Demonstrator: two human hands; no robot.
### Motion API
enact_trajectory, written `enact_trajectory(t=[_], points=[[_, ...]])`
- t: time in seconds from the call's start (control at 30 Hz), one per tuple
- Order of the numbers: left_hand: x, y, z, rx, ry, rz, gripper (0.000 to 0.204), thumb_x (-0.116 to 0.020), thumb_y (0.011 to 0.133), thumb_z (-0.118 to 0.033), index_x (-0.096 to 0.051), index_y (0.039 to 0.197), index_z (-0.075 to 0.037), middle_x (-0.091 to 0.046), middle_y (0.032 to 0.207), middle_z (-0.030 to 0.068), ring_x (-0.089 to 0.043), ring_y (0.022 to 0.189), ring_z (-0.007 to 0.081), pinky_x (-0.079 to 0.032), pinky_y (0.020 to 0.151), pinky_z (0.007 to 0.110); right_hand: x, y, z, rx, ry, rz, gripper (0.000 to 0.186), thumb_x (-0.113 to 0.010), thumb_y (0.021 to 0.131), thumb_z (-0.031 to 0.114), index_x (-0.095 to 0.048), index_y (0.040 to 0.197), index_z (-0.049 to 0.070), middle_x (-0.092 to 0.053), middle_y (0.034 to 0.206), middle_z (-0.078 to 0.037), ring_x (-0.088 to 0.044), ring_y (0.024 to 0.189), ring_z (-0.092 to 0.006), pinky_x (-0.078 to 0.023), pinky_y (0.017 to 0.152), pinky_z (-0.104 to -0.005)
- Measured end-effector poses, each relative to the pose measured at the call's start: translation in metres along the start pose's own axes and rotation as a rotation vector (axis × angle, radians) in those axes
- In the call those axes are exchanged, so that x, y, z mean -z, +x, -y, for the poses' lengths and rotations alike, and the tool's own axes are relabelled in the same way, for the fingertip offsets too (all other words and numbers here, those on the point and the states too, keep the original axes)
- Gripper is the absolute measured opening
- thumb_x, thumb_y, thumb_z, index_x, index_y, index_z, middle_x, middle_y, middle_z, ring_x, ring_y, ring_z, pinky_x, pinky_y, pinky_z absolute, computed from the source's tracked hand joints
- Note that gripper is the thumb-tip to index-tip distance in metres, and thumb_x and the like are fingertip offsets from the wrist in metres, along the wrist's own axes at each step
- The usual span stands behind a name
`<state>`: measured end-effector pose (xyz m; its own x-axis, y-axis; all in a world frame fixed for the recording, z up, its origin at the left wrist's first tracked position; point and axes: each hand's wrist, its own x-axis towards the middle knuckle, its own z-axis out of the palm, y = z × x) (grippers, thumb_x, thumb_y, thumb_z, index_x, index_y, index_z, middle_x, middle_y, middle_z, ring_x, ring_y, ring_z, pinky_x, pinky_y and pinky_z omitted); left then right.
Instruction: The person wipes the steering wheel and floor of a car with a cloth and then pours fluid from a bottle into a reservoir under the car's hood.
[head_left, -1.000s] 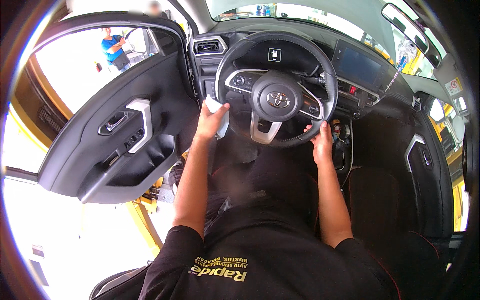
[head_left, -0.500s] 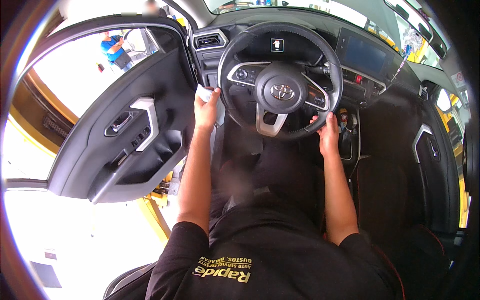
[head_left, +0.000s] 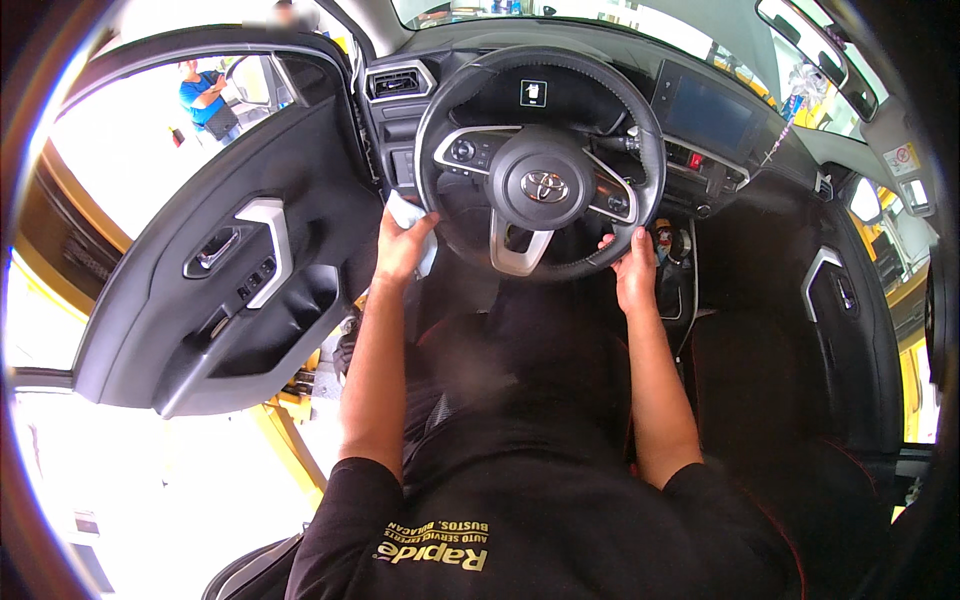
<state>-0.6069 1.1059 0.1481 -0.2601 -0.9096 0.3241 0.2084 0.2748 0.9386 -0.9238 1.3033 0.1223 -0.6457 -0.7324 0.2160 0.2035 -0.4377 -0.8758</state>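
Observation:
In front of me is a black steering wheel (head_left: 541,157) with silver spokes. Beside its lower left rim, my left hand (head_left: 400,250) is closed around a thin white cloth or sheet of paper (head_left: 407,212), which sticks out above and below the fingers. The thumb points at the rim and seems to touch it. My right hand (head_left: 634,268) grips the lower right rim, thumb on the near side and fingertips showing through the wheel's opening.
To the left, the driver's door (head_left: 240,250) stands wide open; a person in blue (head_left: 208,100) is outside. The gear lever (head_left: 664,240) rises right of my right hand. A dark centre screen (head_left: 708,112) and lit instrument display (head_left: 533,93) are on the dashboard. The passenger seat (head_left: 755,390) is at right.
My left hand has slid down beside the left rim, and more of the white piece shows. My right hand keeps its place on the wheel. The whole view has shifted slightly.

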Motion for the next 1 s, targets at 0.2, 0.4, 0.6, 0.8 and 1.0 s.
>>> enact_trajectory(t=[0.2, 0.4, 0.6, 0.8, 1.0], points=[[0.001, 0.001, 0.007, -0.052, 0.041, 0.028, 0.038, -0.074, 0.079, -0.003, -0.056, 0.111, -0.006, -0.063, 0.094, 0.0028, -0.06, 0.084, 0.0138, -0.049, 0.076, 0.029, 0.009, 0.003, -0.002, 0.008, -0.01, 0.035, 0.043, -0.048, 0.102, 0.05, -0.05, 0.12, 0.01, -0.067, 0.099, -0.01, -0.066, 0.09, -0.0208, -0.052, 0.085, -0.0378], [0.003, -0.002, 0.019, -0.049, 0.066, -0.03, 0.041, -0.074, 0.078, -0.002, -0.056, 0.115, -0.006, -0.062, 0.095, 0.0026, -0.059, 0.085, 0.0132, -0.049, 0.075, 0.029, 0.005, 0.003, 0.0, -0.016, -0.019, 0.051, 0.043, -0.048, 0.102, 0.05, -0.051, 0.116, 0.01, -0.067, 0.098, -0.01, -0.067, 0.089, -0.0214, -0.053, 0.083, -0.0371], [0.0, -0.003, 0.011, 0.012, 0.018, 0.01, 0.043, -0.074, 0.08, -0.003, -0.053, 0.117, -0.006, -0.059, 0.095, 0.0012, -0.056, 0.084, 0.012, -0.047, 0.074, 0.029, 0.007, 0.003, -0.001, -0.009, -0.013, 0.065, 0.045, -0.048, 0.102, 0.051, -0.05, 0.117, 0.008, -0.066, 0.097, -0.011, -0.067, 0.088, -0.021, -0.054, 0.081, -0.0368], [-0.003, -0.004, 0.014, 0.025, 0.03, -0.006, 0.044, -0.074, 0.079, -0.005, -0.052, 0.117, -0.005, -0.059, 0.096, 0.001, -0.056, 0.084, 0.0126, -0.047, 0.076, 0.029, 0.01, -0.002, 0.002, -0.029, -0.051, 0.039, 0.045, -0.049, 0.102, 0.048, -0.048, 0.123, 0.008, -0.068, 0.104, -0.012, -0.068, 0.091, -0.0198, -0.051, 0.082, -0.0342], [0.006, -0.01, 0.011, 0.002, 0.018, 0.026, 0.047, -0.073, 0.077, -0.002, -0.052, 0.119, -0.004, -0.058, 0.098, 0.002, -0.055, 0.087, 0.0134, -0.047, 0.077, 0.029, -0.002, -0.033, -0.023, -0.143, -0.039, 0.132, 0.051, -0.051, 0.091, 0.011, -0.037, 0.14, 0.012, -0.061, 0.127, -0.014, -0.061, 0.111, -0.0213, -0.049, 0.086, -0.0355]])
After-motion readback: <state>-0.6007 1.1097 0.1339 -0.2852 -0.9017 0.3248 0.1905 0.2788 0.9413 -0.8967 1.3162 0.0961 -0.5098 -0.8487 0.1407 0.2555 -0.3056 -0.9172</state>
